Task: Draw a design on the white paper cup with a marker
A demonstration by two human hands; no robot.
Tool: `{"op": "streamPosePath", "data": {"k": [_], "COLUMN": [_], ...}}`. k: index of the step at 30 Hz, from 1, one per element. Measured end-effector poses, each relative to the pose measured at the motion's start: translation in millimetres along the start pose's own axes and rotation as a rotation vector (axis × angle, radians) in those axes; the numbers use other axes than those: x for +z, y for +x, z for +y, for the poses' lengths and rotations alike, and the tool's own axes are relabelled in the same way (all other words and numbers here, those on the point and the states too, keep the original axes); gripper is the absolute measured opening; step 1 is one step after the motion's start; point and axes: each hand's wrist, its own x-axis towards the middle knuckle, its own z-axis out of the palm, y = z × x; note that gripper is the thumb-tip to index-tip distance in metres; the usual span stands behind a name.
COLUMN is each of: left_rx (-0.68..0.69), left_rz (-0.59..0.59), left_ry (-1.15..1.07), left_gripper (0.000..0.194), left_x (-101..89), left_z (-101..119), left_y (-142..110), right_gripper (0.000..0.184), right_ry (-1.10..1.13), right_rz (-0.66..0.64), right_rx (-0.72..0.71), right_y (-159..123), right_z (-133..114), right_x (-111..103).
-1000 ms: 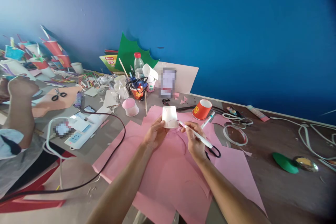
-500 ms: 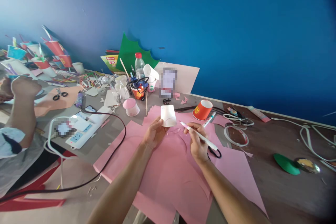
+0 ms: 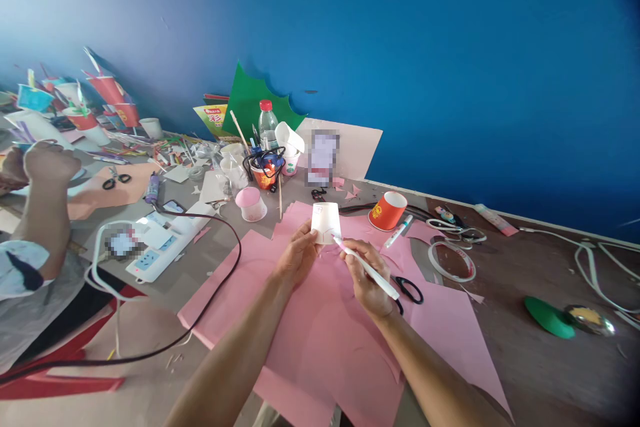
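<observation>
A white paper cup (image 3: 326,221), its narrower end up, is gripped near its lower left edge by my left hand (image 3: 299,257). Faint drawn lines show on its side. My right hand (image 3: 369,275) is closed around a white marker (image 3: 373,270) with a pinkish tip end. That tip meets the lower right part of the cup's wall, touching or very near it. Both hands are over pink paper sheets (image 3: 310,333). Beside my right hand, black-handled scissors (image 3: 411,289) lie partly hidden.
A red paper cup (image 3: 386,212), another marker (image 3: 399,232) and a tape roll (image 3: 451,261) lie to the right. On the left are a pink-topped cup (image 3: 251,205), a power strip (image 3: 163,250) and a dark cable (image 3: 235,273). Another person's arm (image 3: 50,207) is at far left.
My right hand has moved left and a little down, bringing the marker's tip to the cup. The cup has shifted slightly right. More of the scissors shows.
</observation>
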Motion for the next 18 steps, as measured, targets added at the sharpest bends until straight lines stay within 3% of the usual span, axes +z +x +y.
{"op": "streamPosePath", "data": {"k": [18], "left_rx": [0.014], "left_rz": [0.048], "left_ry": [0.021], "left_gripper": [0.058], "left_x": [1.8], "left_z": [-1.0], "left_y": [-0.5], "right_gripper": [0.014], "right_ry": [0.02], "right_rz": [0.013], "right_rx": [0.022], "right_y": [-1.0], "right_z": [2.2], "right_x": [3.3]}}
